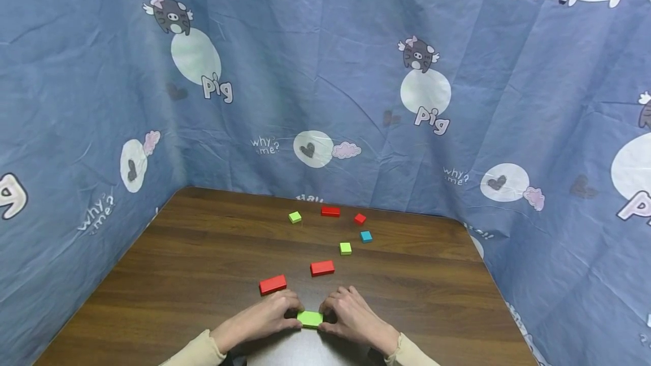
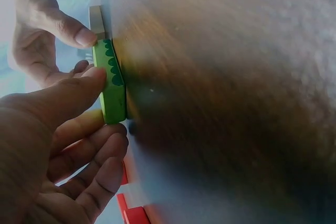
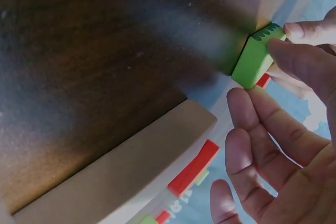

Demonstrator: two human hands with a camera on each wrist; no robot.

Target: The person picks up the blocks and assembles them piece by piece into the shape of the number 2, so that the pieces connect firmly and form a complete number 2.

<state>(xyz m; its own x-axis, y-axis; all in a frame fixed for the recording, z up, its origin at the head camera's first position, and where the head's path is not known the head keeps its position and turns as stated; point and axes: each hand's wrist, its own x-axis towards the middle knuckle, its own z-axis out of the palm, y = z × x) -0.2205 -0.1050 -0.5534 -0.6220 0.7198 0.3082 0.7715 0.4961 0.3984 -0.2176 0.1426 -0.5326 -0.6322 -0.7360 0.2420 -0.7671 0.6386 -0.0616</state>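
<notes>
Near the table's front edge, a bright green block [image 1: 310, 319] lies between two bare hands. Dark green scallops mark one side of it in the left wrist view. My left hand [image 1: 272, 315] pinches the block's left end between thumb and fingers. At its other end my right hand [image 1: 356, 318] does the same, thumb nearest me. In the right wrist view the green block [image 3: 254, 59] appears low on the table, other fingers loosely bent below it. A red block [image 1: 273, 284] lies just beyond the left hand, and another red block [image 1: 322, 268] sits farther forward.
Farther back stand a green cube [image 1: 345, 248], a blue cube [image 1: 366, 236], a small red block [image 1: 360, 219], a long red block [image 1: 330, 212] and another green cube [image 1: 295, 217]. A long beige block [image 3: 121, 166] shows beside the right hand. Blue printed cloth [image 1: 315, 72] surrounds the wooden table [image 1: 203, 253].
</notes>
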